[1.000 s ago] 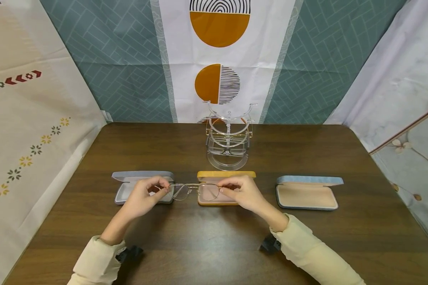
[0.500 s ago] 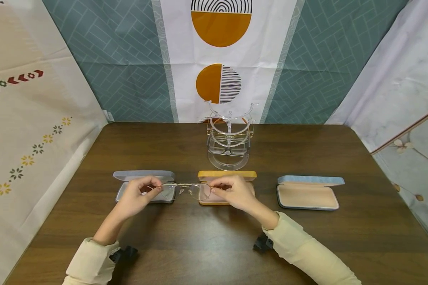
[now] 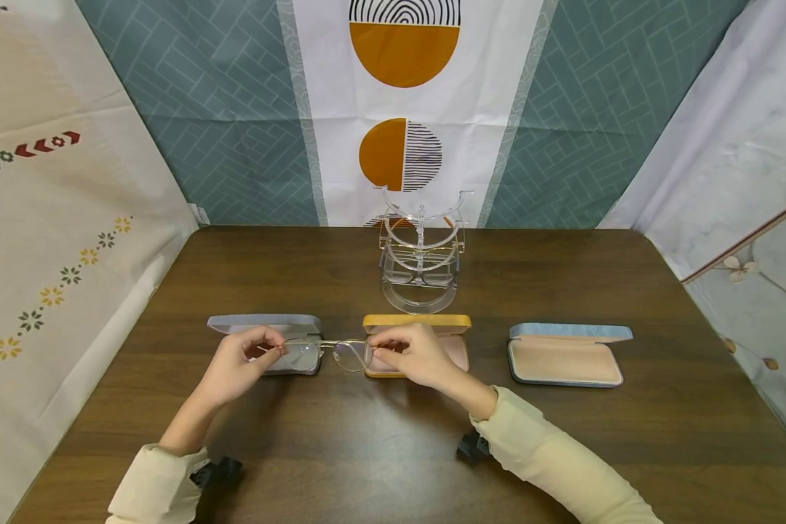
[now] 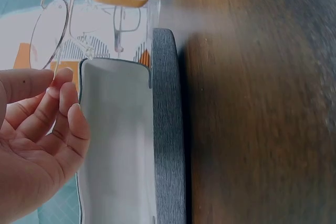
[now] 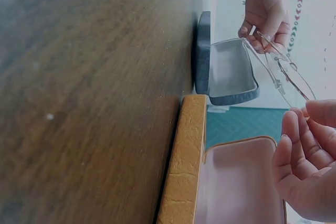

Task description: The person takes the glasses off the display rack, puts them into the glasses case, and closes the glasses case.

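Thin gold-rimmed eyeglasses (image 3: 352, 356) hang level above the table between both hands. My left hand (image 3: 234, 365) pinches one end of the frame between thumb and fingers, over the open grey glasses case (image 3: 264, 320). At the other end, my right hand (image 3: 415, 355) pinches the frame in front of the yellow glasses case (image 3: 417, 320). In the left wrist view, the grey case's pale lining (image 4: 118, 135) lies just beside the left fingers. The right wrist view shows the pink lining (image 5: 241, 182) of the yellow case near the right fingers.
A light blue glasses case (image 3: 565, 362) lies open at the right. Behind the cases, a clear display stand (image 3: 421, 297) carries more eyeglasses. Patterned cloths (image 3: 236, 131) hang along the back and sides of the brown table (image 3: 380, 466).
Both hands have carried the eyeglasses to the left, from in front of the yellow case toward the grey one. The cases and stand have stayed put.
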### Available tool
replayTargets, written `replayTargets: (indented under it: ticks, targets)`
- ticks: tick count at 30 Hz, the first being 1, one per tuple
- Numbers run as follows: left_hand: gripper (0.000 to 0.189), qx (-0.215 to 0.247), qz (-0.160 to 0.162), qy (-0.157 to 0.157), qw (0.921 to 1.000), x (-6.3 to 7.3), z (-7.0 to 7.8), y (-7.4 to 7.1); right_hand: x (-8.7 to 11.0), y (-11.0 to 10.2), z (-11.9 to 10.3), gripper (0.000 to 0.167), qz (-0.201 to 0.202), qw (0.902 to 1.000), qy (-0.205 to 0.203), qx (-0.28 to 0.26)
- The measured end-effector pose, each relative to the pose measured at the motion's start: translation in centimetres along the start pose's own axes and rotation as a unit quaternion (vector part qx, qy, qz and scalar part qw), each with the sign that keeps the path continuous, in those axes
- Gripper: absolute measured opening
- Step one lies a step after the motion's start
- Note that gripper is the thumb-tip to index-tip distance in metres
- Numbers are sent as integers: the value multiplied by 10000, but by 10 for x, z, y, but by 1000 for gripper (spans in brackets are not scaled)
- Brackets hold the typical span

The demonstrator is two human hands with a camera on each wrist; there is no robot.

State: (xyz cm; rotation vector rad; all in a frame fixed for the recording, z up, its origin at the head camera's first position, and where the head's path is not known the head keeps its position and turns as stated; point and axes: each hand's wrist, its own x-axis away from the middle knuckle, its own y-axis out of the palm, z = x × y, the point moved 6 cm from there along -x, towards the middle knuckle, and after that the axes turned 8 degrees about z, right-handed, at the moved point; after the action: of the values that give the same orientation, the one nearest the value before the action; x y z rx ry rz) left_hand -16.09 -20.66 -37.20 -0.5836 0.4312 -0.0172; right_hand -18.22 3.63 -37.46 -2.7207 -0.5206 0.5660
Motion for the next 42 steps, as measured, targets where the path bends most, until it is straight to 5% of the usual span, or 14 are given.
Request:
replayTargets:
  ticks: [21, 42]
  targets:
    - [12, -380, 218, -380, 9983, 5, -13, -18, -13, 22, -11, 10, -116, 9963, -228, 818]
    - [5, -671, 306, -721, 9947, 10, -32, -36, -29, 48, -10, 9, 95, 9966, -120, 812]
